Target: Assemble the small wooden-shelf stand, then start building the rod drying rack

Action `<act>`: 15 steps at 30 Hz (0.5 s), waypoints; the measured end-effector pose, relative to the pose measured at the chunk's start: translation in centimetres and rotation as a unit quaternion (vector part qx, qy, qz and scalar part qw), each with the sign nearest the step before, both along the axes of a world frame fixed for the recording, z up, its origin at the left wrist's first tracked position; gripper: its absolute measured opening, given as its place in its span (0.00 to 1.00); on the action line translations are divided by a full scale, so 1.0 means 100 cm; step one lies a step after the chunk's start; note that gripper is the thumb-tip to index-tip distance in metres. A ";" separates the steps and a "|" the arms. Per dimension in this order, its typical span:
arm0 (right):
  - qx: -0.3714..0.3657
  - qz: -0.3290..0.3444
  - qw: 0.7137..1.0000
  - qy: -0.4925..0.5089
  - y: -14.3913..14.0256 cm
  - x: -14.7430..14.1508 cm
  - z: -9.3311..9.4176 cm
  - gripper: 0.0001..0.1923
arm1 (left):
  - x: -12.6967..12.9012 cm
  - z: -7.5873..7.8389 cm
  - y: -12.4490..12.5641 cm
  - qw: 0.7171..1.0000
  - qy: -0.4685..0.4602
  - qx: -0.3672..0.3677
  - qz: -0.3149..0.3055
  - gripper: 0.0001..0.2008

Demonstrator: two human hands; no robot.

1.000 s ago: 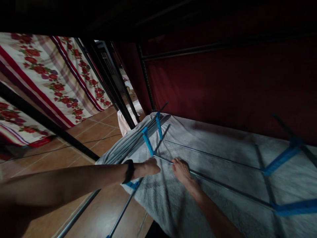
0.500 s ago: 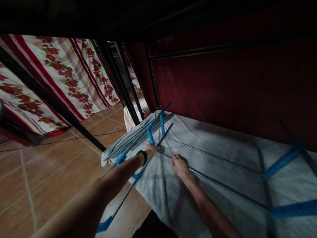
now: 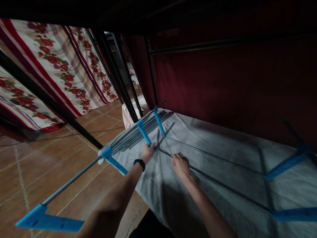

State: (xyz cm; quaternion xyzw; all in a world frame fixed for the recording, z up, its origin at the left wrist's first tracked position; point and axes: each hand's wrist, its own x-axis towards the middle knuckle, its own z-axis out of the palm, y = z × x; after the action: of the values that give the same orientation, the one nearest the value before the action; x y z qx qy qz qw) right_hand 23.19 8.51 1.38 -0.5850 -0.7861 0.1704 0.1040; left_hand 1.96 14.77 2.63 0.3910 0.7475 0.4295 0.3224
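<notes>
Hands first: your left hand [image 3: 148, 151] closes its grip around the lower end of a blue plastic connector [image 3: 144, 133] on the folding rack wing [image 3: 138, 132], a bundle of grey metal rods that lies tilted along the left edge of the towel. A black band [image 3: 139, 162] sits on that wrist. Your right hand [image 3: 180, 165] lies palm down just beside the left, its fingers curled over a thin grey rod [image 3: 223, 185] that runs from the hands away toward the lower right; whether the grip is fully closed on the rod or only pressing on it, you cannot tell in this dim light.

Both hands rest on a grey towel [image 3: 203, 155] spread flat over the drying rack, with more rods showing across it. A long rail [image 3: 74, 180] with blue end pieces [image 3: 47, 221] reaches from the wing out over the brown tiled floor [image 3: 49, 155] toward the lower left. On the right side of the towel, two more blue braces [image 3: 284, 163] cross the rods.

Behind the rack hangs a dark red cloth [image 3: 235, 86] on a black frame. To the left, a cream sheet with red flowers [image 3: 54, 69] hangs down to the floor behind a slanting black bar [image 3: 49, 102].
</notes>
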 end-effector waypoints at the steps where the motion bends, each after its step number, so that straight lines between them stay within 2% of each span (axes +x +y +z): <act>1: 0.001 -0.003 1.000 -0.002 0.000 0.001 0.000 0.16 | 0.002 0.000 0.000 1.000 -0.009 0.004 -0.006 0.18; 8: 0.008 0.007 1.000 -0.007 -0.001 0.007 -0.001 0.17 | 0.005 0.005 -0.001 0.995 -0.099 -0.003 -0.027 0.24; 15: 0.004 0.016 0.999 -0.033 -0.001 0.008 -0.002 0.19 | 0.007 -0.002 0.003 0.997 -0.077 0.005 -0.009 0.20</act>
State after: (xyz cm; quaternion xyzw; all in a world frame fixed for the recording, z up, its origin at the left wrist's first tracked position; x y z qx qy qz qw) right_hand 23.96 8.36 1.22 -0.5770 -0.7993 0.1491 0.0777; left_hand 2.65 15.06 2.46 0.3653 0.7148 0.4591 0.3807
